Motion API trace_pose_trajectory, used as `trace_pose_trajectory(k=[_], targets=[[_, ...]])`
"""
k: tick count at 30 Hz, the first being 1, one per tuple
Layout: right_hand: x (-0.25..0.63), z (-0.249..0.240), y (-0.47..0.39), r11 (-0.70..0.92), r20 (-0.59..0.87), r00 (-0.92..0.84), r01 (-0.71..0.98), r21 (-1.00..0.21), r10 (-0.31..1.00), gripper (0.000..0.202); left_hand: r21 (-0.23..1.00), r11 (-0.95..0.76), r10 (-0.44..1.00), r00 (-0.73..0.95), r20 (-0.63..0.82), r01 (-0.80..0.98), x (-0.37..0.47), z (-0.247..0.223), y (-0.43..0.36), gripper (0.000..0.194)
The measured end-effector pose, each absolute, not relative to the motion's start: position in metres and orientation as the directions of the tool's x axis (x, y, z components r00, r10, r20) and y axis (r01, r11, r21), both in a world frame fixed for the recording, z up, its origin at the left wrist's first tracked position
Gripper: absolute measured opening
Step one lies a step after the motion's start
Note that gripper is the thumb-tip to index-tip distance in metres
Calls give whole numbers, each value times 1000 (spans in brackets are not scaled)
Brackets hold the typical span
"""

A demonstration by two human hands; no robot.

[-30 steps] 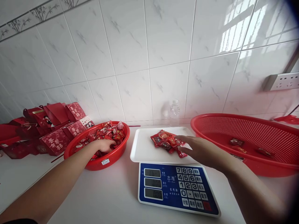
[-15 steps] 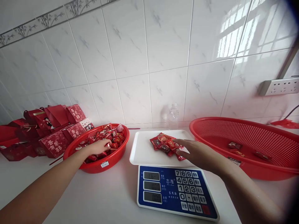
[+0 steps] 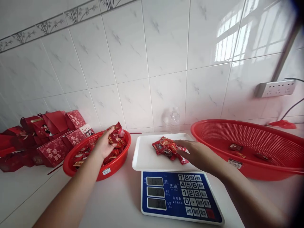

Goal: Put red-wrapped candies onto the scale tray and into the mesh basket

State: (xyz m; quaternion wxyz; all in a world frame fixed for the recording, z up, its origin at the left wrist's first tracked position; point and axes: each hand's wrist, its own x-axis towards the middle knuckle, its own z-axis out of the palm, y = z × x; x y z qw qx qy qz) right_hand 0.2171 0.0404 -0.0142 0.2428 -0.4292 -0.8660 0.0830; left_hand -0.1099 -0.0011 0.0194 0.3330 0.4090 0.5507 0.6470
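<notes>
My left hand (image 3: 104, 144) is closed on some red-wrapped candies (image 3: 116, 133), lifted just above the small red basket (image 3: 120, 166). More red-wrapped candies (image 3: 112, 155) fill that basket. Over the right side of the white scale tray (image 3: 142, 160), my right hand (image 3: 196, 153) is open, fingers stretched and thumb apart. Its fingertips are at a small pile of red and dark red candy packets (image 3: 165, 146) on the tray; whether they touch, I cannot tell. The blue keypad panel of the scale (image 3: 174, 193) faces me, its digits faint.
Red gift boxes (image 3: 55, 148) are stacked at the left. A large red basket (image 3: 213, 126) with a few packets in it stands at the right. Behind the tray, a clear plastic bottle (image 3: 175, 118) is near the tiled wall. A power strip (image 3: 276, 88) is mounted on the wall.
My left hand has risen from among the candies in the small basket, with candies now showing in its grip. My right hand stays over the pile; the view has shifted slightly.
</notes>
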Motion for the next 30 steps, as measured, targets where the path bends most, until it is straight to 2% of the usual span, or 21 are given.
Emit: trace_pose_trajectory(k=[3,5,7,9,12,19,25,30], targets=[[209,-10,34,605,402,-453,572,-553,796,35,969,-225,931,-317,183,-102,-62,12,-1,28],[203,-7,29,578,399,-448,395,-714,800,35,946,-257,956,-198,218,-198,-31,7,-2,32],[197,-5,23,531,398,-473,186,-827,786,37,943,-288,956,-115,271,-169,-6,2,-3,39],[193,-3,18,470,399,-483,30,-882,780,37,940,-325,945,-67,319,-105,11,-3,-4,43],[188,-1,15,399,383,-462,-67,-914,800,30,934,-352,936,-28,351,-57,20,-13,-7,45],[180,-15,26,325,360,-487,-158,-933,796,29,963,-268,960,76,268,-10,15,-28,-12,56],[181,-7,20,278,263,-466,-37,-960,845,27,962,-249,962,91,259,-108,17,-25,-12,60],[180,-6,17,239,237,-500,-62,-969,833,30,954,-274,949,125,289,-125,16,-26,-13,57]])
